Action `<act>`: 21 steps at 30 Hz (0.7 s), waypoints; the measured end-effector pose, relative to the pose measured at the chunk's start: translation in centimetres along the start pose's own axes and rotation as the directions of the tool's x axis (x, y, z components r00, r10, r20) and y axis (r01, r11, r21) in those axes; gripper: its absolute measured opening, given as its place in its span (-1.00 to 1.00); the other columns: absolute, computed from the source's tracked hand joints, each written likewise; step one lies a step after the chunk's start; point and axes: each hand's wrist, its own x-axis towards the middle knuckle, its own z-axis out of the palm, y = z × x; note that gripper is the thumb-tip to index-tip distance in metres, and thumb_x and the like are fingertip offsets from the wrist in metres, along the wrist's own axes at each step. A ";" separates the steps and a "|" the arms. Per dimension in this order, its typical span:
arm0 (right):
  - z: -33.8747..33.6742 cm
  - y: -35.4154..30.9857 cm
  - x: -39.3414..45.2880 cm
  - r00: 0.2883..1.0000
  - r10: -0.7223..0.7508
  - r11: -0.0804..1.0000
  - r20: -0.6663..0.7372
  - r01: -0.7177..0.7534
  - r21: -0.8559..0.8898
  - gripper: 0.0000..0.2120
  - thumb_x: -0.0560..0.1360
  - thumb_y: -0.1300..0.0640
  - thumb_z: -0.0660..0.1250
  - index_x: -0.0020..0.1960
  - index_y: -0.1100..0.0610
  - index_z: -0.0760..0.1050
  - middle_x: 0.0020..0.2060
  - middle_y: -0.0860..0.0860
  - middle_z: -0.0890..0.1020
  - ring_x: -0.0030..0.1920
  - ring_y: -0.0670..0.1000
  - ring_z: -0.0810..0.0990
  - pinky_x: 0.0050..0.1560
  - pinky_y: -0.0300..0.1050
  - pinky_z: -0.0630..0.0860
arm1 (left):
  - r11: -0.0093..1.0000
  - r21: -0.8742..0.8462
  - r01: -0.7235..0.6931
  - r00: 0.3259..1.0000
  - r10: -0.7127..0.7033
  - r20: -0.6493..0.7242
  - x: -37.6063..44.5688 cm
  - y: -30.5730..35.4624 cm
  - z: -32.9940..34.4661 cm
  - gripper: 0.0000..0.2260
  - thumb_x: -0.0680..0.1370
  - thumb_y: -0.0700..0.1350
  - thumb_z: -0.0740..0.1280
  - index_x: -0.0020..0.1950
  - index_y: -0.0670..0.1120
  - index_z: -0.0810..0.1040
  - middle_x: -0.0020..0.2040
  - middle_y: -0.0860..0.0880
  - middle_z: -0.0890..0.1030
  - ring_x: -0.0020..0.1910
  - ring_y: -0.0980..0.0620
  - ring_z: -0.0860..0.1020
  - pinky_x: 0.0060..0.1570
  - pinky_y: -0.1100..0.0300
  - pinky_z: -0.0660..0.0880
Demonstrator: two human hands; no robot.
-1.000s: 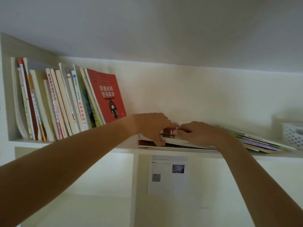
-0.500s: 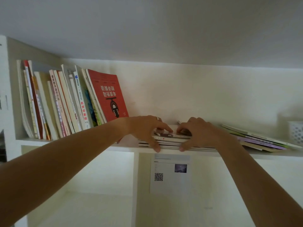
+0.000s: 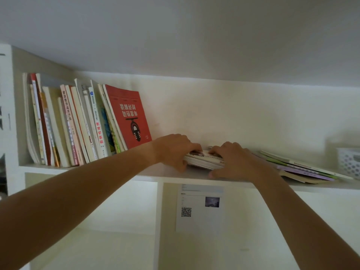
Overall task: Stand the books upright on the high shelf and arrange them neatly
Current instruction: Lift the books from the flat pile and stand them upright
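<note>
On the high white shelf [image 3: 167, 175] a small stack of flat books [image 3: 202, 160] lies in the middle. My left hand [image 3: 173, 151] grips its left end, fingers over the top and thumb at the front edge. My right hand [image 3: 231, 162] grips the right end the same way, thumb low by the shelf edge. At the far left, several books [image 3: 68, 125] stand leaning, with a red-covered book [image 3: 128, 115] as the rightmost. More thin books [image 3: 303, 169] lie flat and fanned to the right of my hands.
A white perforated basket [image 3: 349, 162] stands at the shelf's right end. Under the shelf a vertical divider [image 3: 158, 221] separates two compartments, and a paper sheet with a QR code [image 3: 198, 207] hangs on the back wall. The ceiling sits close above the books.
Both hands have shifted from fingering the top of the flat stack to gripping its two ends. The stack's front now sits slightly raised off the shelf.
</note>
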 end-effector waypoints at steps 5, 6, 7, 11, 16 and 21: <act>1.2 -0.8 0.3 0.983 0.043 0.999 -0.179 -0.042 0.008 -0.29 0.45 -0.32 0.43 0.49 -0.06 0.38 0.43 0.03 0.41 0.43 0.10 0.38 0.43 0.10 0.31 | 0.997 0.041 -0.071 0.995 0.068 0.074 0.7 -0.9 -3.5 -0.46 0.47 -0.01 0.48 0.43 0.05 0.44 -0.03 0.08 0.48 -0.01 0.04 0.46 0.06 0.09 0.48; 1.3 -1.0 0.4 0.976 0.059 0.998 -0.209 -0.059 0.007 -0.34 0.46 -0.32 0.42 0.46 -0.05 0.41 0.45 0.04 0.41 0.45 0.10 0.36 0.48 0.14 0.27 | 0.993 0.061 -0.098 0.992 0.094 0.079 0.8 -1.3 -4.2 -0.46 0.47 -0.02 0.48 0.43 0.05 0.45 -0.03 0.09 0.50 -0.02 0.05 0.47 0.04 0.11 0.49; 1.5 -1.2 0.6 0.968 0.079 0.996 -0.237 -0.084 -0.011 -0.36 0.48 -0.33 0.40 0.44 -0.04 0.43 0.51 0.05 0.35 0.54 0.11 0.27 0.55 0.23 0.14 | 0.989 0.088 -0.123 0.990 0.116 0.081 1.0 -1.7 -4.8 -0.47 0.47 -0.03 0.49 0.42 0.04 0.46 -0.03 0.11 0.52 -0.05 0.08 0.48 -0.01 0.17 0.48; 1.3 -3.2 1.4 0.923 0.117 0.991 -0.368 -0.131 -0.015 -0.43 0.51 -0.32 0.34 0.37 0.01 0.54 0.59 0.10 0.25 0.64 0.14 0.05 0.57 0.36 -0.13 | 0.968 0.198 -0.151 0.987 0.136 0.084 0.8 -3.2 -7.3 -0.46 0.48 -0.07 0.49 0.44 0.06 0.45 -0.06 0.14 0.48 -0.09 0.12 0.43 -0.17 0.30 0.32; 1.2 -6.9 2.6 0.872 0.173 0.938 -0.458 -0.004 0.346 -0.47 0.51 -0.24 0.42 0.31 0.09 0.51 0.13 0.07 0.67 0.03 0.09 0.66 -0.07 -0.13 0.57 | 0.948 0.288 -0.132 0.989 0.106 0.104 -0.8 -5.2 -9.9 -0.46 0.50 -0.09 0.47 0.46 0.10 0.43 -0.09 0.18 0.39 -0.14 0.17 0.32 -0.18 0.30 0.26; 1.1 -11.8 3.8 0.790 0.241 0.917 -0.564 0.006 0.399 -0.56 0.56 -0.23 0.36 0.18 0.12 0.46 0.01 0.09 0.69 -0.13 0.12 0.69 -0.25 -0.14 0.49 | 0.919 0.386 -0.086 0.996 0.082 0.028 -3.7 -7.5 -11.2 -0.44 0.50 -0.05 0.48 0.47 0.13 0.43 0.16 0.02 0.60 0.08 0.00 0.55 0.02 0.14 0.40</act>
